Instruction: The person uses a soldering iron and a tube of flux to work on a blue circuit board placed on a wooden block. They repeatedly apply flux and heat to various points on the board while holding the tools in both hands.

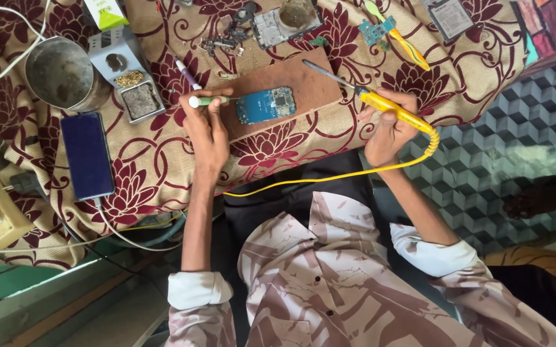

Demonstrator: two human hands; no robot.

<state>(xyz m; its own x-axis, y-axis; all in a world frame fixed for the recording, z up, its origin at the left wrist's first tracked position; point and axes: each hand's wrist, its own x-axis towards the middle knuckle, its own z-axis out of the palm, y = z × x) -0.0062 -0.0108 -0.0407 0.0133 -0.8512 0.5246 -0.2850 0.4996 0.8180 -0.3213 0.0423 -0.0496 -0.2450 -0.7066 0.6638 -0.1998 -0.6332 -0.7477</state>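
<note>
On brown board [303, 80], centre of patterned cloth [162, 167]: blue circuit board [265, 105], lying flat. Left hand [206, 128]: fingers closed round green-tipped tool [208, 100], tip just beside circuit board's left edge. Right hand [387, 128]: fingers gripping yellow soldering iron [380, 103], tip raised, well apart from circuit board. Step judged: preparing a joint. Next move calls for lowering iron tip steadily onto circuit board.
</note>
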